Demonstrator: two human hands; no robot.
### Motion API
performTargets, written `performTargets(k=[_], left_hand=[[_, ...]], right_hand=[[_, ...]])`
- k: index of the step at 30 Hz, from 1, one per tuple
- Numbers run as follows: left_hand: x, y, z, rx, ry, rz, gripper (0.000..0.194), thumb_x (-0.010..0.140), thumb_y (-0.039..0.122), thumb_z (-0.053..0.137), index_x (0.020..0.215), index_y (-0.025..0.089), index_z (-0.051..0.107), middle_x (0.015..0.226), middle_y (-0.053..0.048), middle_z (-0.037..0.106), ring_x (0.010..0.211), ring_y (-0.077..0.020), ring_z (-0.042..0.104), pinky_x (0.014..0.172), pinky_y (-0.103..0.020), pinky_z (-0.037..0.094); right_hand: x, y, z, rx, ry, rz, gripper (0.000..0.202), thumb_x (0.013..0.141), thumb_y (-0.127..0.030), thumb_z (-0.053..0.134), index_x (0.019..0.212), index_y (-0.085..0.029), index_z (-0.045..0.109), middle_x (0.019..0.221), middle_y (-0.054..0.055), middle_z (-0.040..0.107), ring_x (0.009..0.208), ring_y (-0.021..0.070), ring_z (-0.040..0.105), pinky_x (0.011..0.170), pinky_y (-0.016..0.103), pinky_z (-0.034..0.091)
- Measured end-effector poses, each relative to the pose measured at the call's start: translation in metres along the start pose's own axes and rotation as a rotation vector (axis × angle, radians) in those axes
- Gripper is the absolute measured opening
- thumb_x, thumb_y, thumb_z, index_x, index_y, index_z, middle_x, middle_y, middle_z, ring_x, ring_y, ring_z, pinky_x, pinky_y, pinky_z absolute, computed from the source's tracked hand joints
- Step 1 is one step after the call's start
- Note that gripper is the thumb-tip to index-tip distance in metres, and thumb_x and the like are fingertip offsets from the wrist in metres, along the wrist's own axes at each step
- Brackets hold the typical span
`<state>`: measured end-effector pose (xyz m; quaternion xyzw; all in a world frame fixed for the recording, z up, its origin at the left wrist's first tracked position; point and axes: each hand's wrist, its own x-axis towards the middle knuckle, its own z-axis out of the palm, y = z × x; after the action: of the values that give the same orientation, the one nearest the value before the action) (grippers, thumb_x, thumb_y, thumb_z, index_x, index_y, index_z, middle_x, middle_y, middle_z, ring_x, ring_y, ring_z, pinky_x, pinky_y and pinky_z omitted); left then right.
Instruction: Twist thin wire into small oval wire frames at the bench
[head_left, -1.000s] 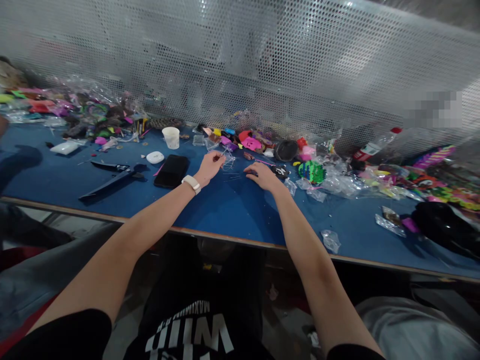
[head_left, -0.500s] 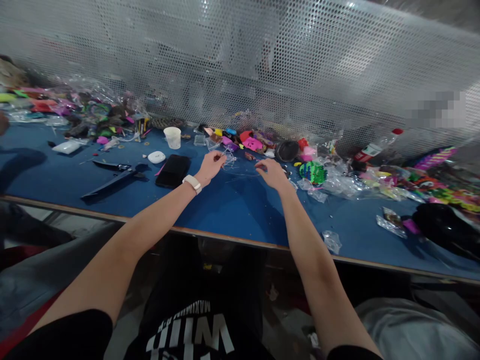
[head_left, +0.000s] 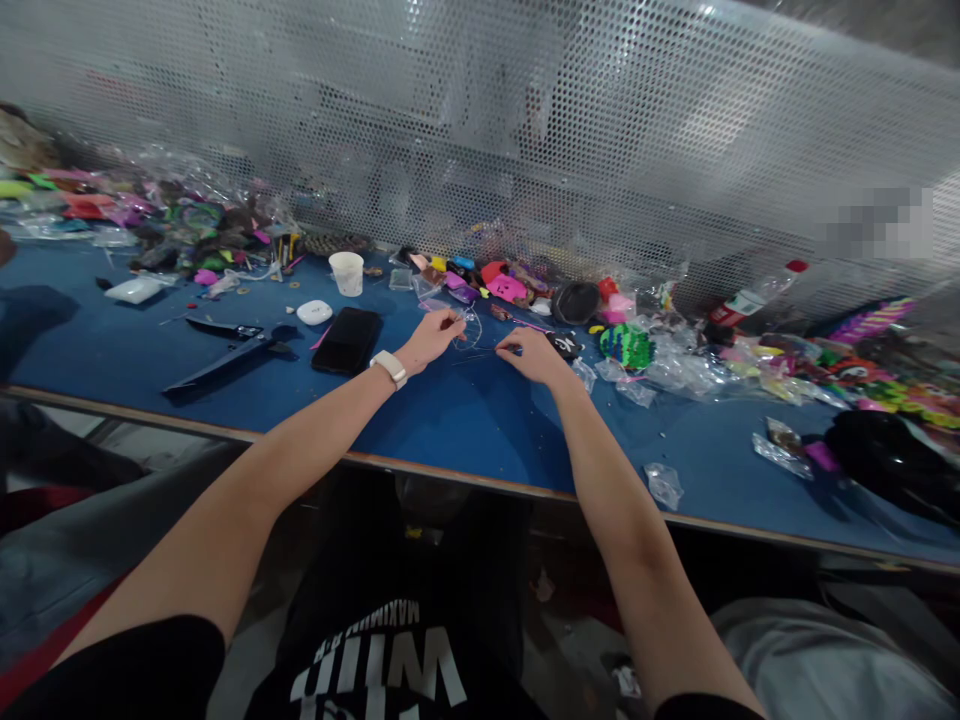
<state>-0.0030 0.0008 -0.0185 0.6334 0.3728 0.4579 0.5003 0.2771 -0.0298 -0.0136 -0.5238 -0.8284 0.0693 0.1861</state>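
Observation:
Over the middle of the blue table (head_left: pixel 465 420), my left hand (head_left: pixel 435 338) pinches a looped tangle of thin clear strands (head_left: pixel 472 326), which curls out past its fingertips. To the right, my right hand (head_left: pixel 526 354) is closed in a pinch with its fingers pointing at the left hand. Fine straight strands run low between the two hands, and whatever is in the right fingertips is too small to make out. Just behind the right hand lies a black item with white lettering (head_left: pixel 564 345).
Left of my hands lie a black phone (head_left: pixel 346 340), a white case (head_left: pixel 314 313), a paper cup (head_left: pixel 346 274) and dark blades (head_left: pixel 225 355). Colourful pieces and clear bags line a perforated metal screen (head_left: pixel 465 120). A green sequined piece (head_left: pixel 627 346) and a bottle (head_left: pixel 757 295) stand right.
My right hand has moved left and slightly down, closer to the left hand. The left hand has shifted slightly right and down, and the clear loop shows more openly beside it.

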Motion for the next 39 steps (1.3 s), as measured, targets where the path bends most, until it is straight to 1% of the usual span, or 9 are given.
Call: performTargets(k=[5, 9, 14, 17, 23, 27, 32, 35, 39], left_hand=[[-0.003, 0.002, 0.0, -0.026, 0.005, -0.059, 0.027, 0.111, 0.016, 0.069, 0.085, 0.021, 0.065, 0.084, -0.006, 0.075, 0.088, -0.0197, 0.075, 0.091, -0.034, 0.057], [-0.003, 0.005, -0.001, -0.07, 0.0, -0.094, 0.03, 0.112, 0.015, 0.068, 0.084, 0.021, 0.064, 0.085, -0.007, 0.074, 0.089, -0.0194, 0.076, 0.09, -0.034, 0.059], [-0.004, 0.008, 0.0, -0.097, 0.002, -0.136, 0.029, 0.111, 0.012, 0.069, 0.084, 0.02, 0.063, 0.082, -0.005, 0.072, 0.087, -0.0184, 0.077, 0.088, -0.033, 0.062], [-0.005, 0.009, 0.001, -0.122, -0.003, -0.153, 0.03, 0.111, 0.011, 0.069, 0.083, 0.02, 0.062, 0.082, -0.005, 0.071, 0.084, -0.0174, 0.076, 0.086, -0.033, 0.062], [-0.006, 0.011, 0.001, -0.122, 0.001, -0.172, 0.034, 0.112, 0.009, 0.069, 0.08, 0.02, 0.062, 0.08, -0.005, 0.069, 0.08, -0.0164, 0.074, 0.082, -0.033, 0.061], [-0.006, 0.011, 0.0, -0.101, 0.009, -0.139, 0.033, 0.111, 0.013, 0.074, 0.081, 0.02, 0.062, 0.081, -0.005, 0.07, 0.08, -0.0173, 0.075, 0.083, -0.034, 0.062], [-0.003, 0.007, -0.002, -0.05, 0.044, -0.1, 0.033, 0.111, 0.013, 0.073, 0.082, 0.021, 0.062, 0.079, -0.004, 0.069, 0.078, -0.0175, 0.074, 0.08, -0.034, 0.06], [-0.002, 0.005, -0.004, -0.028, 0.047, -0.063, 0.031, 0.112, 0.014, 0.072, 0.082, 0.021, 0.063, 0.079, -0.005, 0.07, 0.076, -0.0176, 0.072, 0.077, -0.034, 0.059], [-0.002, 0.0, -0.005, 0.027, -0.03, 0.063, 0.024, 0.11, 0.021, 0.075, 0.088, 0.021, 0.066, 0.084, -0.004, 0.074, 0.081, -0.0175, 0.073, 0.082, -0.033, 0.061]], right_hand=[[0.005, -0.007, 0.009, -0.114, 0.001, 0.028, 0.015, 0.109, -0.021, 0.07, 0.108, -0.022, 0.085, 0.113, 0.015, 0.079, 0.117, 0.036, 0.072, 0.111, 0.056, 0.059], [0.009, -0.012, 0.013, -0.184, -0.016, 0.027, 0.013, 0.111, -0.025, 0.071, 0.104, -0.023, 0.081, 0.116, 0.017, 0.075, 0.119, 0.0385, 0.069, 0.11, 0.058, 0.058], [0.011, -0.017, 0.019, -0.256, 0.009, 0.042, 0.015, 0.115, -0.026, 0.067, 0.107, -0.024, 0.079, 0.118, 0.017, 0.073, 0.121, 0.039, 0.065, 0.103, 0.054, 0.056], [0.012, -0.022, 0.019, -0.247, 0.027, 0.034, 0.013, 0.115, -0.03, 0.071, 0.107, -0.025, 0.079, 0.119, 0.016, 0.072, 0.123, 0.0386, 0.064, 0.105, 0.053, 0.055], [0.007, -0.032, 0.012, -0.26, 0.016, -0.016, 0.038, 0.119, -0.046, 0.066, 0.095, -0.024, 0.085, 0.112, 0.017, 0.077, 0.12, 0.0406, 0.065, 0.108, 0.06, 0.055], [-0.001, -0.043, 0.009, -0.169, 0.01, -0.022, 0.045, 0.119, -0.057, 0.063, 0.101, -0.026, 0.091, 0.118, 0.017, 0.081, 0.12, 0.0407, 0.066, 0.107, 0.063, 0.056], [-0.003, -0.054, 0.005, -0.147, -0.044, 0.031, 0.041, 0.12, -0.051, 0.064, 0.105, -0.026, 0.092, 0.129, 0.017, 0.082, 0.125, 0.044, 0.066, 0.106, 0.065, 0.056], [-0.002, -0.053, 0.005, -0.114, -0.031, 0.037, 0.04, 0.12, -0.051, 0.065, 0.103, -0.026, 0.092, 0.129, 0.017, 0.083, 0.124, 0.043, 0.066, 0.107, 0.066, 0.056], [-0.002, -0.049, 0.009, -0.06, 0.01, 0.056, 0.042, 0.12, -0.048, 0.061, 0.098, -0.025, 0.089, 0.128, 0.017, 0.083, 0.121, 0.0422, 0.067, 0.109, 0.068, 0.057]])
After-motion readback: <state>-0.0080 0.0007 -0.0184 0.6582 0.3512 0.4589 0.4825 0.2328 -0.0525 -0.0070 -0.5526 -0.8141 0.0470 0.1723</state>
